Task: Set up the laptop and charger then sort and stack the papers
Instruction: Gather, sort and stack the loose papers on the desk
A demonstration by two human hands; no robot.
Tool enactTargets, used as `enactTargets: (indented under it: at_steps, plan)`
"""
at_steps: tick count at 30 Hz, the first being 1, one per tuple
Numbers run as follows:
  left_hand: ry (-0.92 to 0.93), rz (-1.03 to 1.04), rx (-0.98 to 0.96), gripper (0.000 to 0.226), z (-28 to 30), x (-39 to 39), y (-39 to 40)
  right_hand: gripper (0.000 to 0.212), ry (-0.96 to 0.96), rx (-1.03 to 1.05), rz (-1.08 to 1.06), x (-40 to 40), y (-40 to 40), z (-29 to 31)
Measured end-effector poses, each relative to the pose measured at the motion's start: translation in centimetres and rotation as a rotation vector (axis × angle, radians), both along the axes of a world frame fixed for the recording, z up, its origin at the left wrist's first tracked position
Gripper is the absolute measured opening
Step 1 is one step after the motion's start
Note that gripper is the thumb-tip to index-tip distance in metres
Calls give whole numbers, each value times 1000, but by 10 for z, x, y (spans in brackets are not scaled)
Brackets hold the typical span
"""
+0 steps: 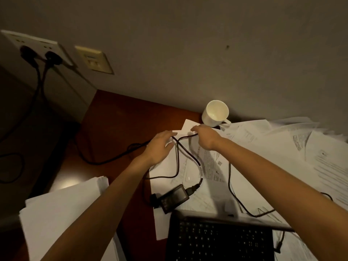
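A black laptop lies open at the bottom, its keyboard showing. Just beyond it the black charger brick rests on loose papers. Its thin black cable loops over the sheets toward the back of the desk. My right hand is closed on that cable near the white mug. My left hand hovers flat beside it with fingers spread, touching or just above the cable. A neat paper stack sits at the lower left.
A white mug stands against the wall behind my hands. Wall sockets at the upper left hold two black plugs, with cords hanging down. The brown desk shows between the paper piles. Scattered sheets cover the right side.
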State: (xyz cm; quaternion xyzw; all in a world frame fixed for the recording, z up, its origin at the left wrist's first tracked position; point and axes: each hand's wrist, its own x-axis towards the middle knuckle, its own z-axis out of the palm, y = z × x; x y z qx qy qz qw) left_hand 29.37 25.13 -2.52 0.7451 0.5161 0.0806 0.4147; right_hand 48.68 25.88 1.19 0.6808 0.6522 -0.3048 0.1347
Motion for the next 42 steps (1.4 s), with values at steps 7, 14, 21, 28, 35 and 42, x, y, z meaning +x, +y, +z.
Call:
enactTargets:
  at_steps: [7, 14, 21, 28, 35, 42]
  plan:
    - [151, -123, 56, 36, -26, 25, 11, 21, -32, 54, -12, 15, 0, -27]
    - [186, -7, 43, 32, -27, 31, 0, 88, -260, 115, 275, 19, 5, -33]
    - [356, 197, -56, 58, -27, 25, 9, 81, -461, 129, 540, 10, 7, -28]
    - [293, 228, -172, 97, -29, 22, 10, 53, -481, 224, 601, 13, 14, -3]
    - [17, 135, -58, 54, -15, 25, -9, 31, -555, 192, 770, 10, 3, 12]
    - [56, -36, -22, 26, -14, 30, -34, 28, -584, 171, 842, 13, -1, 31]
